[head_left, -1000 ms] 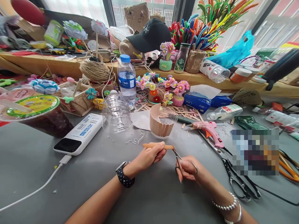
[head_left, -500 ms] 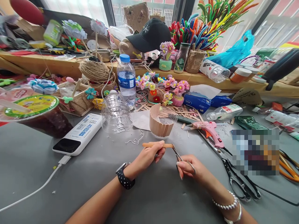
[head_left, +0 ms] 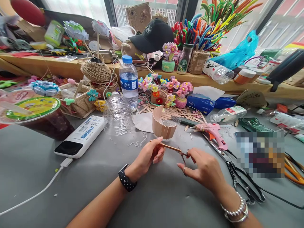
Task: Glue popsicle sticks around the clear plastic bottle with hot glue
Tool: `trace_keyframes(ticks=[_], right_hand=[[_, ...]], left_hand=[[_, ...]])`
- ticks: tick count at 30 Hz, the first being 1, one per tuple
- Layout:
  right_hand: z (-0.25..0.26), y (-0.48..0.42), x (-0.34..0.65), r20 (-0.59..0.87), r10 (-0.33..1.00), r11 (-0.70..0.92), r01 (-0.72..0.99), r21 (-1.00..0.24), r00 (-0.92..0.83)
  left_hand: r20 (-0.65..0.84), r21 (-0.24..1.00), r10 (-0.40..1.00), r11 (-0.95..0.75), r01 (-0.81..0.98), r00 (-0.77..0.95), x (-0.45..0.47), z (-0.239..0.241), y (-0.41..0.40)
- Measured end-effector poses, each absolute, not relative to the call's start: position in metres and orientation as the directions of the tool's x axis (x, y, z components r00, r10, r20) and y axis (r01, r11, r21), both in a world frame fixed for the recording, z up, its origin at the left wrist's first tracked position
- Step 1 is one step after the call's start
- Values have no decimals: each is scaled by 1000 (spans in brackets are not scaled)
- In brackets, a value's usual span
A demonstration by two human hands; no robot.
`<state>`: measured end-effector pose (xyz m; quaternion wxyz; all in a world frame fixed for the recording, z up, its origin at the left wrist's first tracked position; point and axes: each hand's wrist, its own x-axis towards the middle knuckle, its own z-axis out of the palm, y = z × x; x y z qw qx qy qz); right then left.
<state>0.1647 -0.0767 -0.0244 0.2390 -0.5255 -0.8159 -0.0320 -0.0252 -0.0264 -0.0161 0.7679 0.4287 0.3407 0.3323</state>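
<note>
- Left hand (head_left: 148, 155): closed in a pinch on a wooden craft stick (head_left: 169, 147), thumb on top and fingers beneath. The grip sits at the stick's left end, probably so the other end stays free for the blades.
- Craft stick: held in the air just above the grey table (head_left: 35, 171), tilted, with its right end dipping toward the other hand.
- Right hand (head_left: 204, 166): closed around small scissors (head_left: 184, 156), with a finger through a loop. The blades meet the stick's right tip, but whether they are parted or closed is too small to tell.
- Both hands hang low over the table and close to the body, which likely steadies fine cutting.
- Clear cup partly clad in upright sticks (head_left: 163, 126): stands just beyond the hands, within easy reach.
- Loose stick pile (head_left: 182, 112): lies flat behind the cup.
- Pink glue gun (head_left: 213, 129): lies on its side right of the cup, apart from both hands.
- Large scissors (head_left: 239, 180): lie flat to the right of the right hand, not touching it.
- Power bank (head_left: 79, 136), with a white cable, and a cut clear bottle (head_left: 117, 114): off to the left, well apart from the hands.
</note>
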Motion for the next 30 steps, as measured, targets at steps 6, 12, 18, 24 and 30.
trace_keyframes(ticks=[6,12,18,24,30], right_hand=[[-23,-76,165,220,949,300,861,-410,-226],[-21,-76,158,-46,933,173,555,-814,-358],[-17,-80,149,-65,897,65,277,-959,-437],[-19,-79,152,-87,913,-3,206,-979,-398],[-18,-79,154,-128,888,-48,187,-981,-441]], left_hand=[[-97,984,931,144,-110,351,-27,-19,-30],[10,1000,960,-7,-9,279,-29,-21,-35],[4,998,943,-22,52,333,-26,-17,-38],[-10,994,904,-39,106,427,-24,-13,-43],[12,987,904,-78,139,427,-23,-12,-43]])
